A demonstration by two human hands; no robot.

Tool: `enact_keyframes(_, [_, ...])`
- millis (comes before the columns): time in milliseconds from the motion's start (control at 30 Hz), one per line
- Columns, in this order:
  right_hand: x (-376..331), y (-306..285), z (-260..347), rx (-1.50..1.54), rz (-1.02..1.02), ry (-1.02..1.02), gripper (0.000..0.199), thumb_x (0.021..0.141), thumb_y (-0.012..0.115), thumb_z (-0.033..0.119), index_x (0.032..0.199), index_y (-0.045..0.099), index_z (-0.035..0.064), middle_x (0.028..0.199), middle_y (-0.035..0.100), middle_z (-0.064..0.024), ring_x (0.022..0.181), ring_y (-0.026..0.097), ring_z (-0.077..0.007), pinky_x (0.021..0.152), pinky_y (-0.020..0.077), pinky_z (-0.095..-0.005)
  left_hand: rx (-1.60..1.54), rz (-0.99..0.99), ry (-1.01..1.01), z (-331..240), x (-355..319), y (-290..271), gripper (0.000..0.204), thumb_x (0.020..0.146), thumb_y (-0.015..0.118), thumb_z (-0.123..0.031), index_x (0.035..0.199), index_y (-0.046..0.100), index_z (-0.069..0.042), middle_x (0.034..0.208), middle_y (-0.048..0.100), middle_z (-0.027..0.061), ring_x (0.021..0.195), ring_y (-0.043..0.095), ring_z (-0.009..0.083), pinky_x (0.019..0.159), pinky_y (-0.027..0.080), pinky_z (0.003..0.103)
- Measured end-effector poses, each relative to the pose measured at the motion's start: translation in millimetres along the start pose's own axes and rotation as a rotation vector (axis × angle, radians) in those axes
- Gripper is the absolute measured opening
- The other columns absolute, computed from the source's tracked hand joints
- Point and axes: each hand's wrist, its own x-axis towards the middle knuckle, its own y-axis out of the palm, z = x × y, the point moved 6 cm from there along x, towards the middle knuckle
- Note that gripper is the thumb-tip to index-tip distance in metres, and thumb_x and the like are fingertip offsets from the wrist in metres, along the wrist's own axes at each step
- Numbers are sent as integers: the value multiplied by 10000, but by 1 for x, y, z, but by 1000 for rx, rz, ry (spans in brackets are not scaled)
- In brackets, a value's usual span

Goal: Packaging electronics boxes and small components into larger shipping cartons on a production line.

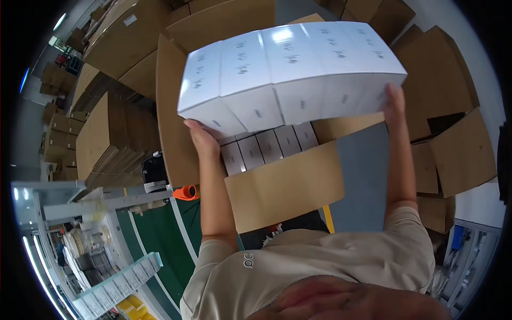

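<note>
Your shirt [320, 256]: beige, soft folded cloth, on the near side of the open carton.
Your left hand [205, 142]: clamped on the near left corner of the white box row, over the open carton's left part.
Your right hand [394, 104]: clamped on the row's right end, beyond the open carton's right side.
White box row [290, 56]: five smooth, glossy, sharp-edged boxes, packed side by side, held between your hands above the open carton.
Open carton [285, 184]: plain brown corrugated board, flaps spread, near flap broad and flat.
Boxes inside [268, 145]: matching pale boxes, upright ends in a tight line within the open carton.
Orange object [185, 192]: rounded, just left of the open carton.
Flattened board stack [101, 136]: thin brown layers, farther left of the open carton.
</note>
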Motion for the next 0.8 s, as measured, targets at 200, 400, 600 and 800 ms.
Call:
enact_keyframes(200, [167, 149, -179, 108, -45, 168, 680, 963, 665, 538, 1388, 556, 19, 1195, 633, -60, 1168, 561, -171, 1013, 430, -349, 180, -92, -23, 46, 167, -30, 802, 1062, 312, -631, 1606, 234, -47, 1642, 315, 119, 1496, 318, 289, 1226, 269, 428])
enact_keyframes(400, [261, 184, -321, 29, 56, 173, 787, 930, 668, 609, 1382, 542, -24, 1254, 640, -152, 1170, 602, -262, 1010, 459, -393, 269, -24, -112, 118, 251, -42, 787, 1071, 363, -587, 1592, 251, -7, 1636, 332, 116, 1487, 344, 272, 1222, 280, 401])
enact_keyframes(600, [281, 219, -340, -215, -98, 115, 779, 948, 631, 615, 1357, 545, -43, 1271, 653, -246, 1183, 629, -362, 1019, 473, -421, 278, -153, -202, 186, 292, -75, 802, 1064, 356, -612, 1583, 284, -5, 1615, 375, 116, 1463, 384, 276, 1212, 296, 394])
enact_keyframes(800, [260, 219, -386, -377, -103, 257, 771, 974, 587, 596, 1365, 511, -65, 1242, 652, -312, 1191, 623, -430, 1021, 478, -450, 498, -234, -277, 241, 303, -86, 820, 1062, 290, -645, 1560, 343, 5, 1561, 455, 145, 1433, 432, 279, 1185, 329, 388])
